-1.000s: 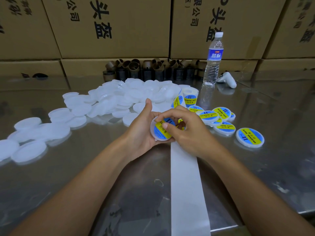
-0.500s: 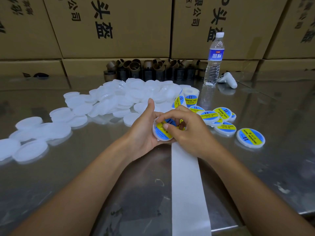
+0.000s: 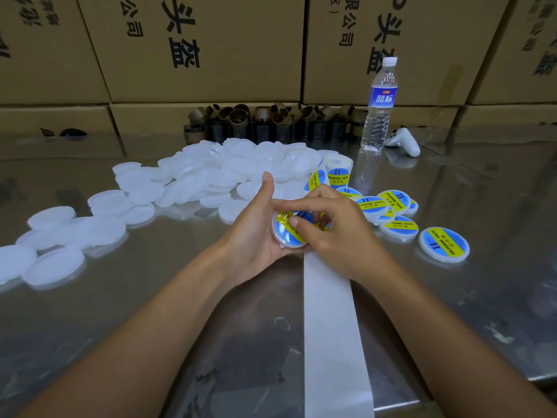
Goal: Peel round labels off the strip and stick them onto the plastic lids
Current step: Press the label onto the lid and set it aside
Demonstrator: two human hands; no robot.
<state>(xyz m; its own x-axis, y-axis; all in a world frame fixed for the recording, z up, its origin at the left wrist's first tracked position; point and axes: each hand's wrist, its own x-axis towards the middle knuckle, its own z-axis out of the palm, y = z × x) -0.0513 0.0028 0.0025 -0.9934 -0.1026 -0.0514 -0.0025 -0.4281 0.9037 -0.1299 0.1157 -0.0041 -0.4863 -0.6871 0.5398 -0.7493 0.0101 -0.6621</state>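
Note:
My left hand [image 3: 256, 233] cradles a white plastic lid [image 3: 287, 236] tilted toward me, with a blue and yellow round label on its face. My right hand [image 3: 334, 233] rests over the lid, thumb and forefinger pressing on the label. The white backing strip [image 3: 328, 321] runs from under my hands to the table's near edge. The label roll [image 3: 337, 173] stands upright behind my hands. A pile of bare white lids [image 3: 211, 176] spreads to the left and back. Several labelled lids [image 3: 398, 227] lie to the right.
The steel table [image 3: 497, 297] is reflective. A water bottle [image 3: 379, 104] stands at the back right beside a white controller [image 3: 405, 141]. Brown cardboard cores [image 3: 265, 122] line the back, in front of stacked cardboard boxes [image 3: 196, 46].
The lid has turned a little in my left hand, and my right fingers have slid across its label. The other lids have not moved.

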